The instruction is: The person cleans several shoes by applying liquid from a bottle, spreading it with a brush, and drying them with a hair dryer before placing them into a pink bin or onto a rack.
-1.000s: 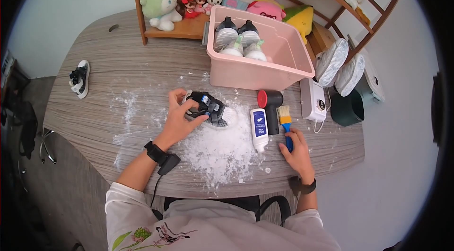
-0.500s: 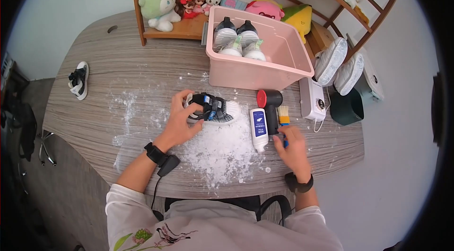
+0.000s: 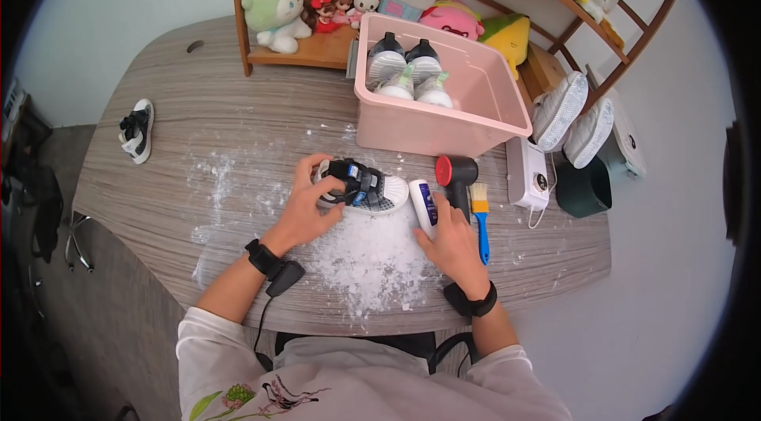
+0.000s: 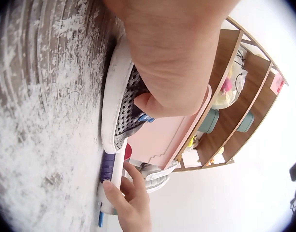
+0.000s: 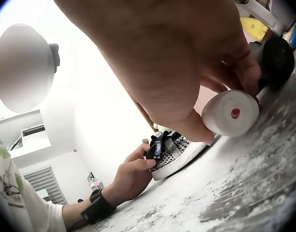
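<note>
My left hand (image 3: 305, 203) holds a black-and-white checked sneaker (image 3: 390, 193) by its heel and ankle opening, sole down on the powdery table. The sneaker has dark straps and a white ribbed toe, which points right. Just past that toe, my right hand (image 3: 458, 248) grips a white bottle (image 3: 422, 197) with a purple-blue label, thumb on one side and fingers on the other. In the right wrist view the round end of the bottle (image 5: 227, 118) shows between thumb and fingers. White powder (image 3: 365, 262) is spread thickly in front of the sneaker.
A blue-handled brush (image 3: 482, 231) and a black dryer-shaped device (image 3: 460, 174) with a red end lie right of the bottle. Behind stands a pink bin (image 3: 436, 124) holding several shoes. White shoes (image 3: 560, 110) sit on a white device (image 3: 527, 175). Another small sneaker (image 3: 139, 135) lies far left.
My right hand has let go of the brush, moved left and taken hold of the bottle, which has shifted slightly left. The left hand stays on the sneaker.
</note>
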Available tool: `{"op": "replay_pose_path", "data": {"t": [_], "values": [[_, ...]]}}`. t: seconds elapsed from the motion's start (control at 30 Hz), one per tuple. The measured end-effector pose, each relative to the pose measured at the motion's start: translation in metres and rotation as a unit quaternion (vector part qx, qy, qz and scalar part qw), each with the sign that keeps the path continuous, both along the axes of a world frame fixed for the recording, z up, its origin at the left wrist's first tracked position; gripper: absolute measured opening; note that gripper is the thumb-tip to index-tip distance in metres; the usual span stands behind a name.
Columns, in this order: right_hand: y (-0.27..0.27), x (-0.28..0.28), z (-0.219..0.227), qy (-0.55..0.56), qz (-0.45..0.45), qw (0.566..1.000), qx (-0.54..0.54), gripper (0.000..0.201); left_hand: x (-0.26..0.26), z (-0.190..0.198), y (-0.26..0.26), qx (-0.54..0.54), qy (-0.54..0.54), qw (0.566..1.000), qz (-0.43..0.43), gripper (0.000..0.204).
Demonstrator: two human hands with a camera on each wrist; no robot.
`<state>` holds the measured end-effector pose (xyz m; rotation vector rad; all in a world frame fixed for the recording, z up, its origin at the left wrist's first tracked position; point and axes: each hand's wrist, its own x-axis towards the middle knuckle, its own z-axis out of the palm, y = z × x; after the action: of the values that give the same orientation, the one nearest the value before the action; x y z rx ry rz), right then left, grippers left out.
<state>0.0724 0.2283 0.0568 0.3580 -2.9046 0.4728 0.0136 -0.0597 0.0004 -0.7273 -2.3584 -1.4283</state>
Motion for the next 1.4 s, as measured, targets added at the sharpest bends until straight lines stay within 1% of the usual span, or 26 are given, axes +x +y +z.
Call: {"op": "replay_pose_path", "data": {"t": [0.03, 0.1, 0.13, 0.2, 0.23, 0.3, 0.33, 0.37, 0.43, 0.47, 0.5, 0.57, 0.63, 0.7, 0.77, 0.8, 0.83, 0.9, 1.03, 1.1, 1.23, 1.3, 1.4], "values": [[0.001, 0.0, -0.002, -0.001, 0.0, 1.0, 0.001, 0.071, 0.0, -0.001, 0.0, 0.009, -0.002, 1.0, -0.003, 0.025], [0.004, -0.003, -0.006, -0.032, -0.042, 0.997, -0.053, 0.075, 0.0, 0.0, 0.001, 0.015, -0.005, 1.0, -0.005, 0.025], [0.005, -0.004, -0.004, -0.033, -0.041, 0.997, -0.053, 0.075, 0.0, 0.001, 0.001, 0.02, -0.007, 1.0, -0.007, 0.025], [0.01, -0.006, 0.003, -0.052, -0.047, 0.987, -0.147, 0.075, 0.0, 0.001, 0.0, 0.019, -0.008, 1.0, -0.006, 0.025], [0.014, -0.008, 0.001, -0.053, -0.047, 0.987, -0.147, 0.075, -0.001, 0.0, 0.0, 0.018, -0.007, 1.0, -0.007, 0.025], [0.021, -0.013, -0.007, -0.041, -0.034, 0.947, -0.317, 0.072, -0.001, -0.001, 0.001, 0.026, -0.009, 1.0, -0.008, 0.025], [0.014, -0.012, 0.013, -0.09, -0.054, 0.927, -0.36, 0.067, -0.001, -0.002, 0.001, 0.033, -0.01, 0.999, -0.01, 0.025], [0.012, -0.014, 0.012, -0.089, -0.054, 0.927, -0.361, 0.067, -0.001, -0.002, 0.001, 0.033, -0.01, 0.999, -0.01, 0.025], [0.007, -0.022, 0.012, -0.038, -0.031, 0.867, -0.496, 0.063, -0.001, 0.0, 0.001, 0.029, -0.016, 0.999, -0.012, 0.024], [0.0, -0.024, 0.015, -0.032, -0.033, 0.844, -0.535, 0.058, -0.002, 0.0, 0.001, 0.028, -0.013, 0.999, -0.01, 0.024], [-0.004, -0.027, 0.016, -0.032, -0.029, 0.843, -0.536, 0.058, -0.002, 0.0, 0.001, 0.028, -0.01, 0.999, -0.011, 0.024], [-0.01, -0.031, 0.016, -0.039, -0.054, 0.812, -0.58, 0.052, -0.002, 0.001, 0.0, 0.027, -0.007, 1.0, -0.009, 0.024], [-0.008, -0.038, 0.001, -0.037, -0.052, 0.81, -0.583, 0.05, -0.002, 0.002, 0.0, 0.009, 0.007, 1.0, -0.007, 0.024], [-0.004, -0.039, -0.008, -0.031, -0.05, 0.81, -0.584, 0.049, -0.001, 0.002, 0.0, 0.019, -0.001, 1.0, -0.01, 0.024], [-0.008, -0.035, -0.007, -0.044, -0.075, 0.786, -0.612, 0.05, -0.002, 0.001, 0.001, 0.03, -0.01, 0.999, -0.014, 0.024], [-0.003, -0.038, -0.025, 0.011, -0.065, 0.807, -0.587, 0.052, -0.002, 0.0, 0.0, 0.031, -0.017, 0.999, -0.016, 0.024], [-0.004, -0.038, -0.024, 0.011, -0.065, 0.807, -0.586, 0.052, -0.002, -0.001, 0.0, 0.032, -0.026, 0.999, -0.019, 0.025], [-0.01, -0.034, -0.022, 0.019, -0.057, 0.791, -0.609, 0.05, -0.002, -0.001, 0.0, 0.032, -0.028, 0.999, -0.018, 0.025], [-0.015, -0.032, -0.023, 0.03, -0.061, 0.788, -0.612, 0.046, -0.001, 0.002, 0.0, 0.029, -0.023, 0.999, -0.018, 0.024], [-0.019, -0.028, -0.014, 0.027, -0.079, 0.774, -0.628, 0.042, -0.001, 0.002, 0.0, 0.03, -0.022, 0.999, -0.017, 0.023], [-0.02, -0.028, -0.014, 0.008, -0.087, 0.768, -0.635, 0.038, 0.0, 0.003, 0.0, 0.031, -0.024, 0.999, -0.017, 0.023], [-0.018, -0.031, -0.021, 0.014, -0.057, 0.756, -0.652, 0.035, -0.001, 0.002, 0.0, 0.031, -0.023, 0.999, -0.017, 0.023], [-0.024, -0.029, -0.02, 0.003, -0.052, 0.752, -0.657, 0.035, -0.001, 0.002, 0.0, 0.029, -0.024, 0.999, -0.016, 0.024]]}}
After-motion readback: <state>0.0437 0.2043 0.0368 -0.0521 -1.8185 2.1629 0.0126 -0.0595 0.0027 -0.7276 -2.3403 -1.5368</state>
